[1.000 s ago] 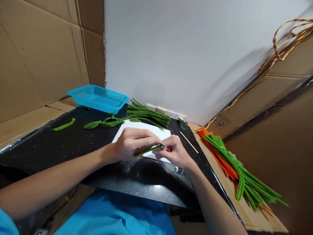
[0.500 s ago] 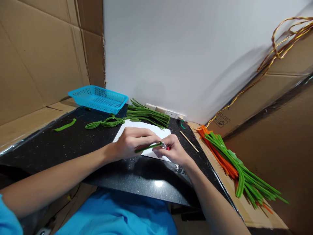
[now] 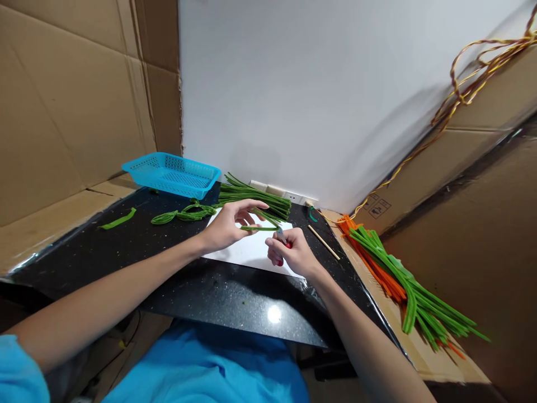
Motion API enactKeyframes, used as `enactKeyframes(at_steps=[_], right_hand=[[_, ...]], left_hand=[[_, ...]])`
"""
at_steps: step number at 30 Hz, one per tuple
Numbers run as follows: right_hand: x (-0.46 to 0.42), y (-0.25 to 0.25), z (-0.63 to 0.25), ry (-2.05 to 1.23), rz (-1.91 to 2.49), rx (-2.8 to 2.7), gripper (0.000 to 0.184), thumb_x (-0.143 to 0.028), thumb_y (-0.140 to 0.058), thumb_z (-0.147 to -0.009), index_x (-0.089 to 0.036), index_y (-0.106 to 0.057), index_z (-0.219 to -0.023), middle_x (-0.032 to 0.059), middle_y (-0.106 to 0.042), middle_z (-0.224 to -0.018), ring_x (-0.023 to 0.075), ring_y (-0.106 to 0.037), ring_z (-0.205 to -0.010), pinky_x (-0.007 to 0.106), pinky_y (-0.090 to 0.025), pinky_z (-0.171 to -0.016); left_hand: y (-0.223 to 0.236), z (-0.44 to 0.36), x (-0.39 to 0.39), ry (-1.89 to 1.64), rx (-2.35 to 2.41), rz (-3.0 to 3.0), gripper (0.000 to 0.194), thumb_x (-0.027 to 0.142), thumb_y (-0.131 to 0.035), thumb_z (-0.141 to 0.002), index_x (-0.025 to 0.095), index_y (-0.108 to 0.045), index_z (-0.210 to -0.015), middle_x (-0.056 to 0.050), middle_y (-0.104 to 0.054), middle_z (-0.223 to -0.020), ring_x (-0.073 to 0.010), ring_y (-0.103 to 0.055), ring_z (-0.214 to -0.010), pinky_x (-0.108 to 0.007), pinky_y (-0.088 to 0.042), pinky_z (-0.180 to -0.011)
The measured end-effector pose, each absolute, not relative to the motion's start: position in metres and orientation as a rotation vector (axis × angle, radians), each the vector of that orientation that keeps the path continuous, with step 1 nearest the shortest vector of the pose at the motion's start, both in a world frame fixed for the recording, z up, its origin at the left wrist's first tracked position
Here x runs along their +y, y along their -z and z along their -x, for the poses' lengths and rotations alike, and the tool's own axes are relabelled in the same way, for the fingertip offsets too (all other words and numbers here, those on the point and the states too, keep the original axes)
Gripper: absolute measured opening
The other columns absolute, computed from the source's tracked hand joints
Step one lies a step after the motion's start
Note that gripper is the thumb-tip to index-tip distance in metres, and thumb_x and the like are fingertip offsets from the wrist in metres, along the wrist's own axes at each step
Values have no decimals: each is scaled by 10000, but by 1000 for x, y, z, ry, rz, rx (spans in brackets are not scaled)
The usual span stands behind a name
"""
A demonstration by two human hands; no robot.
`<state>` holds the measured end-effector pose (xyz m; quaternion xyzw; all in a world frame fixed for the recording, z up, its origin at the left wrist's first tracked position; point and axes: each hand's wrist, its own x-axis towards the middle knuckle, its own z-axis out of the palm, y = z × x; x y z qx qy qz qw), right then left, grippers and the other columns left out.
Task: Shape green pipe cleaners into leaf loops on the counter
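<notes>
- Above the white sheet [image 3: 241, 254], the bent green strip [image 3: 264, 228] sits between the hands, meeting the tip of the red-handled tool [image 3: 282, 237].
- Right hand [image 3: 297, 253]: clamped on the tool.
- Left hand [image 3: 226, 226]: curled about the strip, thumb and fingers parted; whether it pinches cannot be told.
- Risk: a shallow bite at the tip could let the strip slip or twist.
- Risk: the left hand could be nipped if it strays toward the tip.
- Against the earlier frame: the left hand stands farther from the tool; two strands and more red handle show.
</notes>
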<state>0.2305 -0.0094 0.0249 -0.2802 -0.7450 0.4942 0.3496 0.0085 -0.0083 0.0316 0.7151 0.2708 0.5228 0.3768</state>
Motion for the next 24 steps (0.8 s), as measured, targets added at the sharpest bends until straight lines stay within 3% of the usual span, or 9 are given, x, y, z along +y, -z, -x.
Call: enactKeyframes(at_steps=[2, 5, 10, 15, 24], right_hand=[[-9, -25, -231, -1203, 762, -1969, 584, -528, -758, -910, -187, -484, -523, -30, -497, -463, 86, -414, -425, 247, -330, -464], [-8, -25, -230, -1070, 845, -2025, 602, -568, -760, -890, -177, -511, -507, -25, -491, -453, 82, -385, -429, 246, -301, -464], [-7, -23, -226, -872, 981, -2078, 599, -574, -731, -891, -181, -497, -504, -43, -424, -461, 80, -317, -459, 264, -248, -487], [1, -17, -227, -646, 1025, -2100, 561, -509, -635, -918, -211, -362, -529, -49, -281, -552, 97, -235, -547, 287, -202, -527], [4, -17, -235, -476, 994, -2198, 502, -460, -554, -975, -207, -356, -588, -46, -294, -586, 108, -266, -570, 294, -227, -571]], left_hand=[[-30, -5, -4, -1247, 630, -1784, 676, 200, -884, -775, 153, -623, -1397, -135, -754, -1145, -174, -721, -892, -334, -587, -857], [-26, -4, 1, -1166, 583, -1715, 679, 224, -910, -753, 144, -624, -1364, -124, -759, -1079, -200, -723, -954, -357, -567, -898], [-19, -6, 5, -1156, 648, -1552, 707, 255, -933, -728, 110, -589, -1329, -54, -766, -846, -148, -700, -718, -322, -563, -781], [-20, -6, 4, -1201, 712, -1550, 680, 278, -922, -749, 118, -606, -1330, -54, -779, -841, -152, -705, -700, -300, -570, -726], [-22, -9, 1, -1274, 763, -1715, 304, 321, -898, -767, 116, -776, -956, -95, -782, -870, -174, -720, -762, -288, -585, -698]])
